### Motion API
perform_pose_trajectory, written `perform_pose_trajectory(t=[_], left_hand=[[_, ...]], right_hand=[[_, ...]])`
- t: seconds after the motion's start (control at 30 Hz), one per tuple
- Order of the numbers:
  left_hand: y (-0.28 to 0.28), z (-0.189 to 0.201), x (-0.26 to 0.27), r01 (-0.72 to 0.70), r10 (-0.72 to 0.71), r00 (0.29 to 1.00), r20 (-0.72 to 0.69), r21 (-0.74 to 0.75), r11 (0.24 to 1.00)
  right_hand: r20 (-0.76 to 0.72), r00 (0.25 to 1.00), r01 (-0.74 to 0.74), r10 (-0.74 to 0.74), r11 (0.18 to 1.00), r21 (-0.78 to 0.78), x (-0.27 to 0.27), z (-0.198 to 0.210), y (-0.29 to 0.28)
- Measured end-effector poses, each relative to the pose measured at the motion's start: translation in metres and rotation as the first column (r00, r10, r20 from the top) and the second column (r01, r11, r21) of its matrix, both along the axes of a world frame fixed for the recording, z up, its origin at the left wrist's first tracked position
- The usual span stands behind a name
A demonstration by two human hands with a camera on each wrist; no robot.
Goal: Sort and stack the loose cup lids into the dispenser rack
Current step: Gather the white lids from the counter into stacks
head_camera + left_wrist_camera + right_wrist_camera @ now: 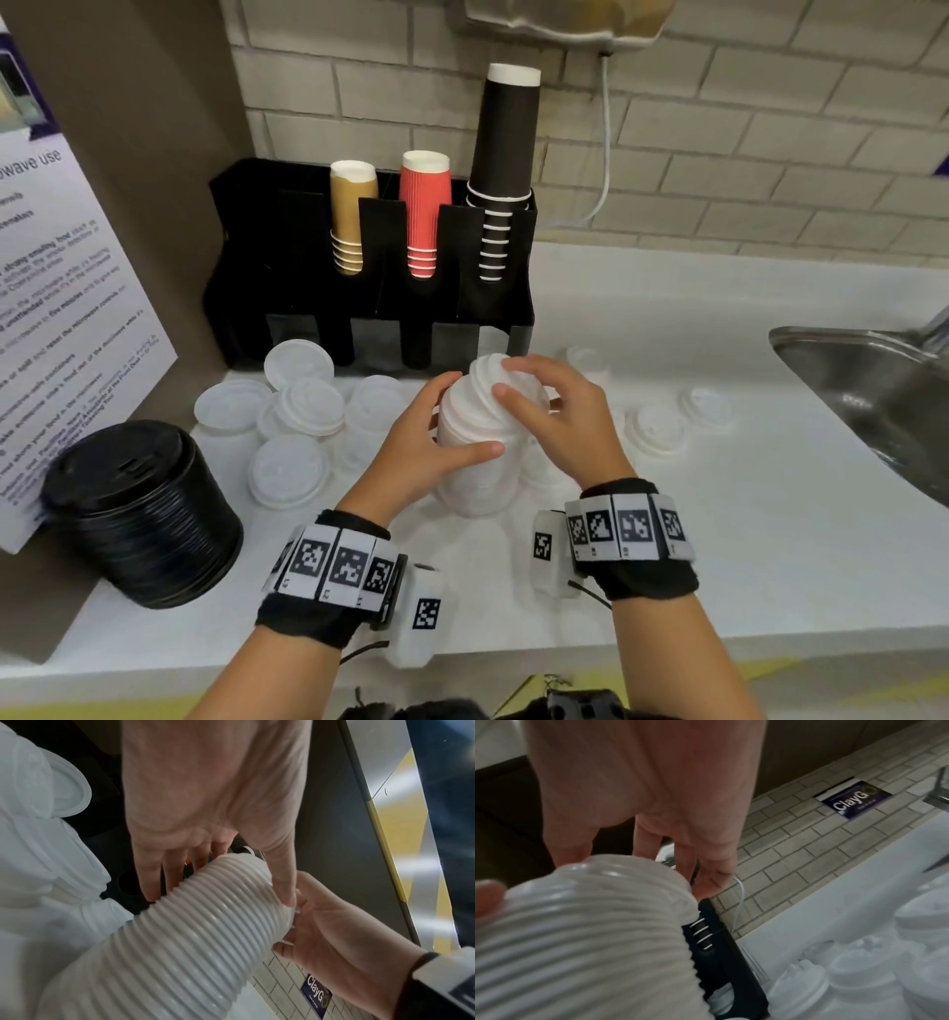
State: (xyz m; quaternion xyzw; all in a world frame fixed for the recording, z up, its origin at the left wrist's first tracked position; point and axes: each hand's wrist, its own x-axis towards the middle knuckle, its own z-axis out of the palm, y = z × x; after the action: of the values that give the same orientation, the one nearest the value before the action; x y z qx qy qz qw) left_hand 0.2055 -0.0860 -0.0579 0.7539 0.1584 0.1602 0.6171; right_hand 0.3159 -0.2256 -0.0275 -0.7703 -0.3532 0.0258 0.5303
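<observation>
A tall stack of white lids [477, 473] stands on the white counter [719, 539] in front of the black dispenser rack [308, 246]. My left hand [475, 414] grips the stack's upper part from the left, thumb across the front. My right hand [524, 390] curls over the top lids from the right. In the left wrist view the ribbed stack [192, 933] runs between my left fingers [151, 882] and the right hand [334, 933]. Loose white lids [308, 406] lie left of the stack, and others [660, 426] to the right.
The rack holds tan cups [352, 216], red cups [425, 210] and black cups [506, 154] in its upper slots. A thick stack of black lids [138, 514] stands at the near left. A steel sink [873, 390] lies at the right. A notice board leans at the left.
</observation>
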Motion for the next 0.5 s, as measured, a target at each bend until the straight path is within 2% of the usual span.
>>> perform_pose_trajectory(t=[0.2, 0.5], left_hand=[[0.001, -0.003, 0.000, -0.012, 0.012, 1.000, 0.010, -0.009, 1.000], [0.003, -0.004, 0.002, -0.023, 0.023, 1.000, 0.000, -0.020, 1.000]], right_hand=[[0.092, 0.991, -0.075, 0.092, 0.981, -0.178, -0.009, 0.011, 0.009], [0.173, 0.972, -0.100, 0.161, 0.944, -0.315, -0.016, 0.024, 0.012]])
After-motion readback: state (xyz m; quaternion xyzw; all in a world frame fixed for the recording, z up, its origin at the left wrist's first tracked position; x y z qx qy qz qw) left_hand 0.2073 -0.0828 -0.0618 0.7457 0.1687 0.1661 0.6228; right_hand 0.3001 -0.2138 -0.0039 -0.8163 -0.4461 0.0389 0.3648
